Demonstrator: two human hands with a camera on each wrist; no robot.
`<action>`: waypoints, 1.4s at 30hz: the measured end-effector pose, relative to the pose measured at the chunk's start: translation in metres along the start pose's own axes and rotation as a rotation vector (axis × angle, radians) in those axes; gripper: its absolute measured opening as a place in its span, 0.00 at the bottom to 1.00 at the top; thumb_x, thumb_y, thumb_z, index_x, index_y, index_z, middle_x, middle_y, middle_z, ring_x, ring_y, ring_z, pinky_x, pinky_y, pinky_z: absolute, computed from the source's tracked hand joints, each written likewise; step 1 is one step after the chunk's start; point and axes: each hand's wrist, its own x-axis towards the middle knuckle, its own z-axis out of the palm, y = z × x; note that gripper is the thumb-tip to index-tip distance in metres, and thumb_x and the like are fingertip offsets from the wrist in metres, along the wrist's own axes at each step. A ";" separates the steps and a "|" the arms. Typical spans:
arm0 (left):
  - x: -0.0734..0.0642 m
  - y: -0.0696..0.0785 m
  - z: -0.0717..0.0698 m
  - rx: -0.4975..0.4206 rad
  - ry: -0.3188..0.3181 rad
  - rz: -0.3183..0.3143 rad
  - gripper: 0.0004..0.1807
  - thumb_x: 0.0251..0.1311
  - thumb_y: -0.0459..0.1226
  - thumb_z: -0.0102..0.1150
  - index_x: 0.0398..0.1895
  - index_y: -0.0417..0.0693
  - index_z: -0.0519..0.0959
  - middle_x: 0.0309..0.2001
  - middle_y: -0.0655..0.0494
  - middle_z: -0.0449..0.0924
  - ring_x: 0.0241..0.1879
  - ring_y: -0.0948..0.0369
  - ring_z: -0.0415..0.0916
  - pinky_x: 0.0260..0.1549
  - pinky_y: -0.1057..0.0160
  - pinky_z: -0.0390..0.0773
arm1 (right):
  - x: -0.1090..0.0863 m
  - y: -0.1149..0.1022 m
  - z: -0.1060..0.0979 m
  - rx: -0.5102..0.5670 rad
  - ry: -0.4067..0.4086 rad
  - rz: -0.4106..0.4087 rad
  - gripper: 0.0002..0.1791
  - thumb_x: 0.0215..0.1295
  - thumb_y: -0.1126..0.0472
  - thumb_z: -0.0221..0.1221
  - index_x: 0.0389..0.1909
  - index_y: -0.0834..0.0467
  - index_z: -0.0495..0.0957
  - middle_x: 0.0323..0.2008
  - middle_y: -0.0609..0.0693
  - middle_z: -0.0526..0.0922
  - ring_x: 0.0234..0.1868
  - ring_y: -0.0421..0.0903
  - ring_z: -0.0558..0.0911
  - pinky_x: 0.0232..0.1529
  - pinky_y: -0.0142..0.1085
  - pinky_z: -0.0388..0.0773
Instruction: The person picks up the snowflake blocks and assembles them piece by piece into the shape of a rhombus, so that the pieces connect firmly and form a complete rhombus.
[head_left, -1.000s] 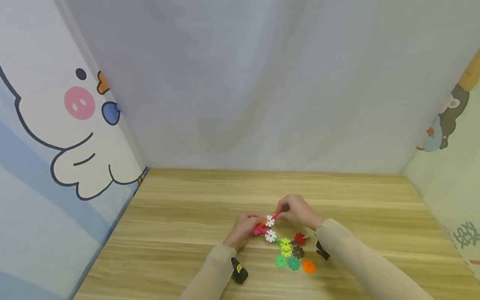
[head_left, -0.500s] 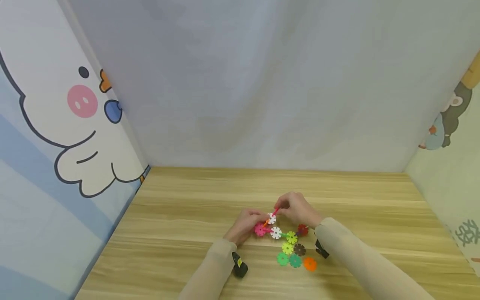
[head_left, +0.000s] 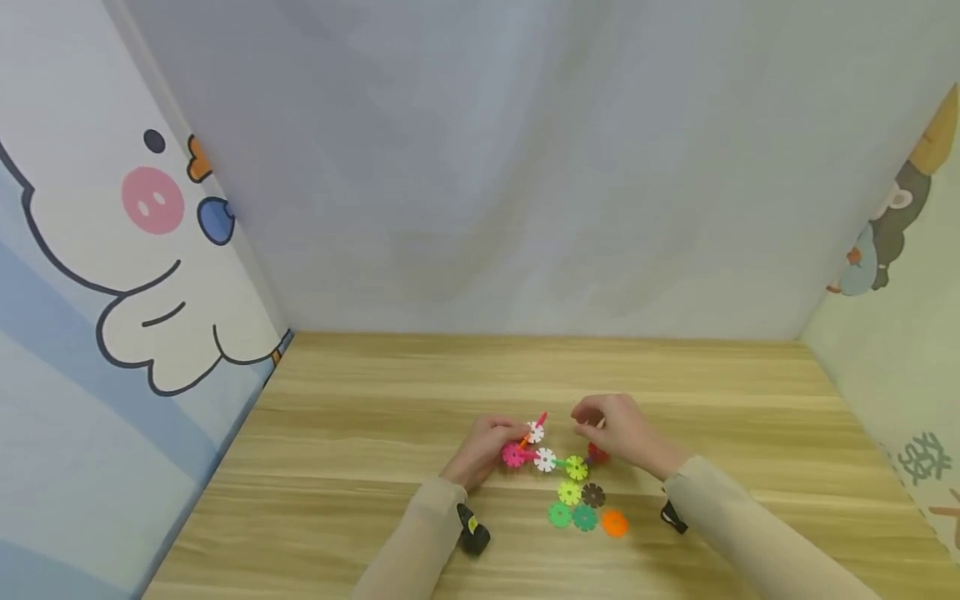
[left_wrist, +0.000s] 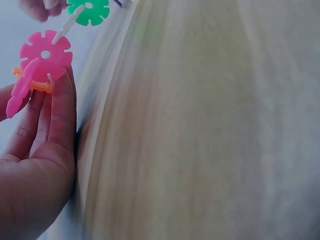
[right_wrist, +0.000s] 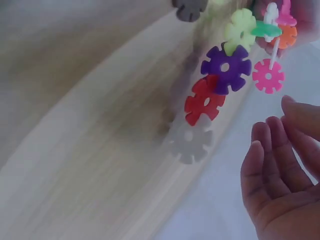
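My left hand (head_left: pixel 480 450) pinches one end of a chain of slotted snowflake discs, held up off the table. Near those fingers in the left wrist view are a pink disc (left_wrist: pixel 55 62) and an orange disc (left_wrist: pixel 42 87). From there the chain runs right through a white disc (head_left: pixel 545 454) and a yellow disc (head_left: pixel 577 462). The right wrist view shows its other end: a purple disc (right_wrist: pixel 236 75), a red disc (right_wrist: pixel 195 103) and a whitish see-through disc (right_wrist: pixel 197 152). My right hand (head_left: pixel 624 432) hangs apart from the chain, fingers loosely bent, holding nothing.
Loose on the wooden table (head_left: pixel 360 433) lie a yellow disc (head_left: pixel 569 487), a brown disc (head_left: pixel 593 489), a green disc (head_left: pixel 560 509), a teal disc (head_left: pixel 585 512) and an orange disc (head_left: pixel 615 517). A pale cloth wall (head_left: pixel 525 208) stands behind.
My right hand has let go of the bright pink disc at the chain's upper tip and moved right. The left hand keeps its hold on the chain.
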 end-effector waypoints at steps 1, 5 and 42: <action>0.000 0.000 0.000 -0.004 0.002 -0.001 0.08 0.57 0.31 0.62 0.36 0.32 0.82 0.38 0.47 0.80 0.38 0.59 0.77 0.38 0.66 0.77 | -0.003 0.000 -0.001 0.006 -0.003 0.010 0.05 0.59 0.68 0.64 0.36 0.64 0.82 0.30 0.46 0.82 0.31 0.40 0.79 0.32 0.34 0.78; 0.000 0.001 -0.001 -0.015 0.010 -0.007 0.08 0.57 0.31 0.62 0.36 0.31 0.82 0.38 0.47 0.80 0.37 0.59 0.77 0.37 0.67 0.77 | -0.018 0.004 -0.004 0.056 -0.019 0.045 0.04 0.60 0.67 0.63 0.35 0.63 0.82 0.29 0.43 0.81 0.30 0.39 0.78 0.32 0.33 0.77; 0.000 0.000 0.001 -0.094 -0.010 -0.021 0.08 0.58 0.30 0.61 0.35 0.29 0.81 0.37 0.46 0.79 0.33 0.62 0.76 0.30 0.71 0.76 | -0.080 0.017 0.007 0.073 -0.274 0.088 0.18 0.39 0.55 0.76 0.32 0.53 0.81 0.32 0.43 0.77 0.34 0.42 0.75 0.35 0.34 0.75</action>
